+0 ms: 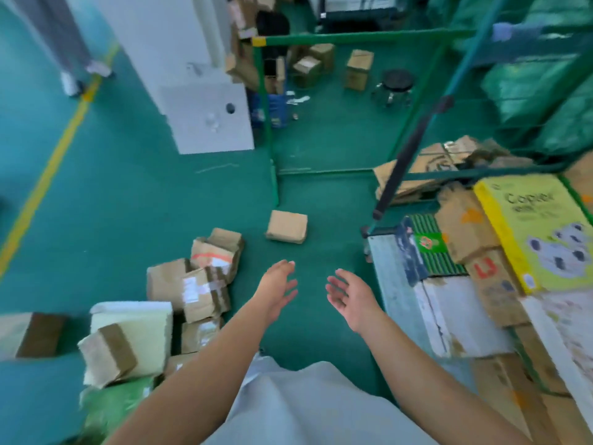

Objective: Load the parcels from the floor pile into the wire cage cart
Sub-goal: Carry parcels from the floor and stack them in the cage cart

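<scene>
The wire cage cart [378,200] stands to the right, its green frame open toward the person and its load already high: a yellow copier-paper box [529,229] lies on top, brown cartons beside and under it, and a white box [449,316] juts at the near corner. That stack looks like the biggest risk, since another parcel set on its uneven top could slide off or push a neighbour over the edge. The floor pile [179,293] lies to the left of the arms, a loose heap of taped brown boxes, pale foam-wrapped parcels and a green bag [112,406] at the bottom left; pulling one from low down would probably shift the others. A single small brown box [286,226] sits apart on the green floor, ahead of both hands and between the pile and the cart, and appears the likeliest next pick, though that is a guess. It also lies where a foot could catch it. The left hand [277,284] and the right hand [349,297] hang side by side over bare floor, palms turned toward each other, fingers spread and relaxed, holding nothing. With the view blurred from motion, a hurried reach could land a poor hold and drop the box.
</scene>
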The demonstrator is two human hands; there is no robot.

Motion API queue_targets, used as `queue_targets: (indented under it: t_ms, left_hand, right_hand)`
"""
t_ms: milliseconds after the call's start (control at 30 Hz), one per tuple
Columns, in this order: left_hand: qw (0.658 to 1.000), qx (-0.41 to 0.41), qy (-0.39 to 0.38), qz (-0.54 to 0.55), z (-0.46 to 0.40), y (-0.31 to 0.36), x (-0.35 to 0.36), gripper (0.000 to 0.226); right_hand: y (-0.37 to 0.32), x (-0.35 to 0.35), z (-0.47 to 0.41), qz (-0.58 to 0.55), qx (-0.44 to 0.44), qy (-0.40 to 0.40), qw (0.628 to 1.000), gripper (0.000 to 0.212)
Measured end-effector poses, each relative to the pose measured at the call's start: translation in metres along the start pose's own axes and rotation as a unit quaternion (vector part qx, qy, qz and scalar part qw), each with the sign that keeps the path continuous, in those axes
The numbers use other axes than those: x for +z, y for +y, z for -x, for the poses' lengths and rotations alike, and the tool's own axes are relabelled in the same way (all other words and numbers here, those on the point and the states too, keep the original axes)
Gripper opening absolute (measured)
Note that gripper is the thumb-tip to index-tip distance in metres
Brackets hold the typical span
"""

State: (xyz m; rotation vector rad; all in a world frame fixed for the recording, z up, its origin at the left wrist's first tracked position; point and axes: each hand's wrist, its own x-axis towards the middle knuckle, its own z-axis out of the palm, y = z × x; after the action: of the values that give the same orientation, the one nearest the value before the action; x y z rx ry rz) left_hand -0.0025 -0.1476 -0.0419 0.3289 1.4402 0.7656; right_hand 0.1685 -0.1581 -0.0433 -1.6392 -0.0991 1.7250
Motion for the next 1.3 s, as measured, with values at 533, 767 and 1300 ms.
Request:
queue_targets:
  t_ms: [533, 767, 1300]
  left_hand:
    - [0.974, -0.02, 0.133, 0.183, -0.084, 0.107, -0.229, 0.044]
    - [0.944, -0.079, 0.206, 0.244, -0.121, 0.116, -0.247, 0.029]
    - [0.857, -0.155, 0.324, 0.37, -0.24, 0.186, -0.235, 0.029]
  right_hand:
    - [0.029, 0.294, -0.074, 0.221, 0.052, -0.139, 0.964, 0.021]
    - [0.022, 0.335, -0.122, 0.295, 0.119, -0.151, 0.936, 0.016]
    - [-0.064, 0.49, -0.303, 0.487, 0.173, -0.201, 0.832, 0.013]
